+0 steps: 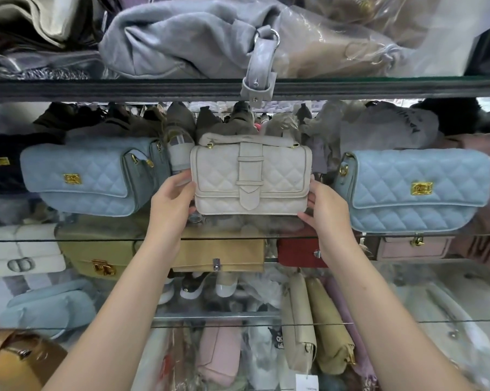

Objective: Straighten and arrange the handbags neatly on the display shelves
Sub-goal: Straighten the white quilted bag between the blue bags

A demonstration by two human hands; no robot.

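Note:
A cream quilted handbag (277,179) with a front strap stands upright at the middle of the glass shelf (238,239). My left hand (171,198) grips its left side and my right hand (327,206) grips its lower right corner. A light blue quilted bag (80,176) with a gold clasp sits to its left, turned at an angle. Another light blue quilted bag (418,190) sits to its right, tilted slightly.
A grey soft bag (187,38) lies on the upper shelf, its strap hanging over the dark shelf edge (125,90). Below are a tan bag (218,255), a red bag (300,252), a pink bag (413,246) and a white bag (21,249).

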